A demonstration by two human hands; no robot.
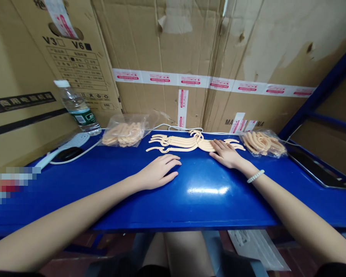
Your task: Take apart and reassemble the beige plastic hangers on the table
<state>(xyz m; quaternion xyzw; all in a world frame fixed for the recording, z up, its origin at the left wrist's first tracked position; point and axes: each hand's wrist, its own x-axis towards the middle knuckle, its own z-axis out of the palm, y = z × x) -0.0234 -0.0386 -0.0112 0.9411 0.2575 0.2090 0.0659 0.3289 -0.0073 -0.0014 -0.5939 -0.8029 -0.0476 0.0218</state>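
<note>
Right hand (226, 153) is resting on the hangers (187, 142); left hand (158, 171) is lying free.
The cream hangers are overlapping in a row on the blue tabletop (161, 207), upper centre of the frame, with their hooks bunching near the middle. The right hand is lying open, palm down, its fingers covering part of the row's right side; whether it is pressing, one cannot tell. The left hand is staying clear of the hangers, open and empty, just below their left end. Bagged hangers are lying at either side: one bag (123, 134) left of centre, another bag (262, 143) towards the right. The step in hand is apparently one of aligning the row; the next move is probably calling for light, even contact, the hooks remaining nested.
</note>
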